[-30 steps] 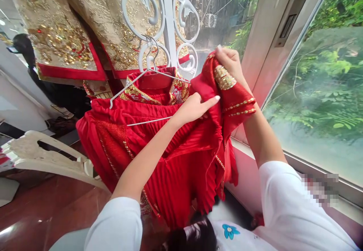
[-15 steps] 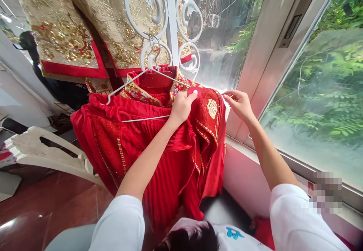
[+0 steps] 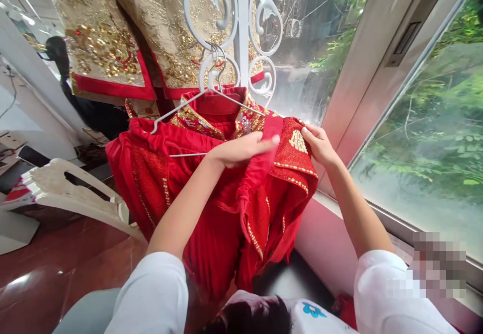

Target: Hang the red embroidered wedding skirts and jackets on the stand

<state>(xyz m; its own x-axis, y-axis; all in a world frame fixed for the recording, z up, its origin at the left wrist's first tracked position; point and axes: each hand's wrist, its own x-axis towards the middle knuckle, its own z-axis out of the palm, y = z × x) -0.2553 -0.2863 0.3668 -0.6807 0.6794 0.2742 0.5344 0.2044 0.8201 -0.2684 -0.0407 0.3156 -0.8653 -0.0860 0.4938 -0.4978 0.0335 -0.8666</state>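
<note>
A red skirt (image 3: 211, 223) with a gathered waistband hangs on a white wire hanger (image 3: 181, 108). Behind it is a red jacket whose stand-up collar (image 3: 247, 117) carries gold and silver embroidery. My left hand (image 3: 241, 150) grips the right end of the skirt's waistband, thumb stretched across the red fabric and other fingers partly hidden. At the right shoulder, my right hand (image 3: 320, 145) pinches the edge of a glittery red panel (image 3: 287, 148), thumb in front, beside a gold embroidered emblem (image 3: 299, 141). Metal hanger hooks (image 3: 219, 67) meet above the collar.
A white scrollwork metal rack (image 3: 243, 32) stands behind the clothes. Cream-and-gold embroidered garments (image 3: 109, 47) with red hems hang at the upper left. A white carved chair (image 3: 75, 188) is at the left; a window frame (image 3: 362, 72) rises at the right.
My left hand has shifted right, and the waistband end now droops down below it. My right hand has closed on the panel's edge, and the emblem panel is folded and spread further right.
</note>
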